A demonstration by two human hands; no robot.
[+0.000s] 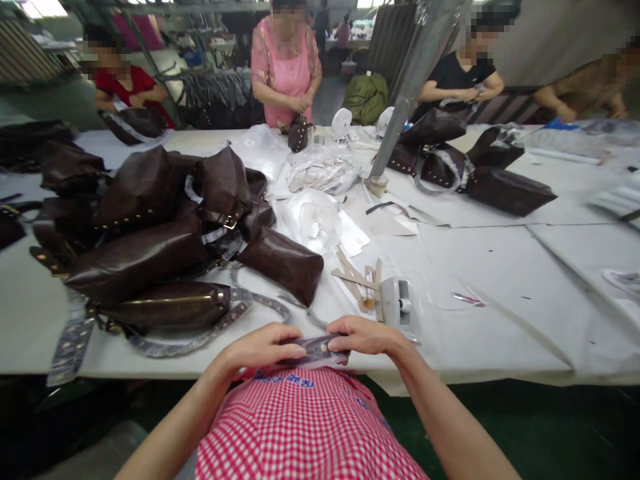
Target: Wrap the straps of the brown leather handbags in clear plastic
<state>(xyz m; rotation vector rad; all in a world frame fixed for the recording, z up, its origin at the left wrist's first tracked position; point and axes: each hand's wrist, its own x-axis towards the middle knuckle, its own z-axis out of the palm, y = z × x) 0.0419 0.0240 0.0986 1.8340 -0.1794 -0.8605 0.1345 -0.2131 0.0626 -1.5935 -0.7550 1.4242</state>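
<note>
My left hand (265, 345) and my right hand (363, 335) meet at the table's near edge, both closed on a dark plastic-wrapped bag strap (314, 347) with a brass stud. The strap runs left across the table toward a pile of dark brown leather bags (150, 247). One small brown bag (283, 263) lies just beyond my hands. A white tape dispenser (399, 301) and several flat wooden sticks (357, 280) sit close to my right hand.
The white table (500, 320) also bears plastic wrappers (320, 217), more brown bags (505, 190) at the far right and a slanted metal pole (415, 73). Several people stand along the far side handling bags.
</note>
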